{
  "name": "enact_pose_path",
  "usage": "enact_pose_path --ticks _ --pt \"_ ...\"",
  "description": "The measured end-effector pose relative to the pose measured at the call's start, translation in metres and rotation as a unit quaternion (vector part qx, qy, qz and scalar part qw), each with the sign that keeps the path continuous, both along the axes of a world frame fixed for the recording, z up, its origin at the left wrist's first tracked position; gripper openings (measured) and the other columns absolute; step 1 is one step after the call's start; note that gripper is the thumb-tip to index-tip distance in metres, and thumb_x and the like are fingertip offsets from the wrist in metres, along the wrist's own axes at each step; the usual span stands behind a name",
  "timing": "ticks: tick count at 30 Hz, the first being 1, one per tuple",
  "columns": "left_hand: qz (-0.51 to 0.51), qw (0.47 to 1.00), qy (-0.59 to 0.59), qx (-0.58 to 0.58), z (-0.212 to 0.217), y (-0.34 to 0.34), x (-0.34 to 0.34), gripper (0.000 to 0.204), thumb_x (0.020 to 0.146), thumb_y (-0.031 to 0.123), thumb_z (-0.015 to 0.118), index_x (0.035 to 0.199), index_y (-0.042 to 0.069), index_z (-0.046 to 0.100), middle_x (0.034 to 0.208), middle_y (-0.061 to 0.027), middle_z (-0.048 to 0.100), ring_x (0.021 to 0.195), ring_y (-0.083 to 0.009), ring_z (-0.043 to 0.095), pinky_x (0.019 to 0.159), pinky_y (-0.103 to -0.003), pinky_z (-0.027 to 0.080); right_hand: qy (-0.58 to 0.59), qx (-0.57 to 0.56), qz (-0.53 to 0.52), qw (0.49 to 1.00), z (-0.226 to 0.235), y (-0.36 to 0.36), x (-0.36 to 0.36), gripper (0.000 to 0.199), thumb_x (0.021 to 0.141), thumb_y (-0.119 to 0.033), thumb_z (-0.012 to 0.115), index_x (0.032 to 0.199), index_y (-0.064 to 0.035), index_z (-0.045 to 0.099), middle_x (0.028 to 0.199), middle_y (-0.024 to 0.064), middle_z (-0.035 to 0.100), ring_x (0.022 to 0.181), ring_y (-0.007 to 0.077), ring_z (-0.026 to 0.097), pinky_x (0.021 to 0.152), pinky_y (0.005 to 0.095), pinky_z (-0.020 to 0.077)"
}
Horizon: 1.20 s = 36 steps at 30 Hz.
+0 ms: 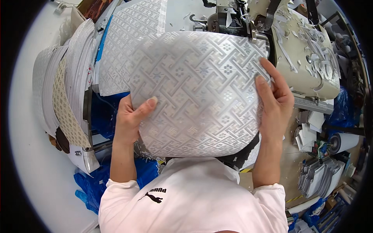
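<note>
A silvery white patterned sheet [202, 93], with an embossed lattice and small flowers, spans the space in front of my chest. On its left edge my left hand [134, 114] grips with the thumb on top and the fingers beneath. My right hand [275, 93] pinches the right edge, thumb on the surface and index finger stretched toward the far corner. That far right corner lies at the metal working head of a machine [261, 35]; whether it is caught there I cannot tell. Behind the held sheet, a second patterned sheet [132, 42] lies on the work surface.
Stacked curved sheets [74, 73] stand at the left, with a beige patterned strip [67, 105] against them. Pale scraps litter the cream machine housing [307, 54] at right. Blue plastic bags [91, 182] sit low at left. Bundled sheets [320, 176] lie on the floor at right.
</note>
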State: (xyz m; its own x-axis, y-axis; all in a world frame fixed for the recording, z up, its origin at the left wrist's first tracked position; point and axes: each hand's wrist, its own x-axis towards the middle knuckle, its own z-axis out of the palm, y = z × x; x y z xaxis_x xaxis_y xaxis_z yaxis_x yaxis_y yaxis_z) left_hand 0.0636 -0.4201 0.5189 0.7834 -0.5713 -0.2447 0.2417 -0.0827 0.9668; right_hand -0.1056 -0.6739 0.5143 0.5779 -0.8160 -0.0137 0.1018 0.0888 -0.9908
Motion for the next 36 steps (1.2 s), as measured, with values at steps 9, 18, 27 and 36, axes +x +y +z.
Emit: enact_pose_path --ticks 9,18,27,36 --pt "-0.205 0.973 0.096 -0.036 -0.027 -0.078 -0.042 0.026 0.093 0.013 0.071 0.113 -0.003 0.07 0.107 -0.0071 0.073 0.094 -0.0118 0.067 0.083 -0.028 0.053 0.067 -0.086 -0.036 0.993 0.01 -0.087 -0.078 0.039 0.095 -0.007 0.068 0.133 -0.0019 0.063 0.077 -0.0029 0.065 0.064 -0.0009 0.051 0.057 0.0151 0.0355" --pt "-0.325 0.931 0.092 -0.139 -0.042 -0.174 -0.095 0.027 0.097 0.02 0.066 0.112 -0.003 0.069 0.093 -0.0034 0.072 0.088 -0.0091 0.062 0.08 -0.029 0.051 0.146 -0.199 0.0 0.969 0.04 -0.174 -0.168 0.042 0.102 -0.02 0.062 0.141 -0.0061 0.057 0.096 0.0018 0.071 0.084 0.0029 0.06 0.074 0.0183 0.0448" --pt "-0.489 0.818 -0.297 -0.057 -0.008 -0.162 -0.103 0.025 0.096 0.018 0.065 0.113 0.0 0.068 0.086 -0.0083 0.069 0.068 -0.0218 0.066 0.064 -0.035 0.053 0.296 -0.712 -0.025 0.636 0.133 -0.114 -0.14 0.043 0.101 -0.029 0.062 0.136 -0.0044 0.059 0.099 0.0087 0.073 0.086 0.0168 0.068 0.081 0.0293 0.0513" --pt "-0.431 0.852 -0.292 -0.051 0.0 -0.037 -0.042 0.026 0.085 0.012 0.077 0.109 0.004 0.072 0.091 -0.0109 0.072 0.074 -0.0261 0.069 0.065 -0.034 0.054 0.191 -0.566 0.292 0.747 0.145 -0.085 -0.13 0.028 0.085 -0.019 0.078 0.098 0.005 0.071 0.104 0.0112 0.071 0.091 0.0199 0.066 0.083 0.0282 0.0473"
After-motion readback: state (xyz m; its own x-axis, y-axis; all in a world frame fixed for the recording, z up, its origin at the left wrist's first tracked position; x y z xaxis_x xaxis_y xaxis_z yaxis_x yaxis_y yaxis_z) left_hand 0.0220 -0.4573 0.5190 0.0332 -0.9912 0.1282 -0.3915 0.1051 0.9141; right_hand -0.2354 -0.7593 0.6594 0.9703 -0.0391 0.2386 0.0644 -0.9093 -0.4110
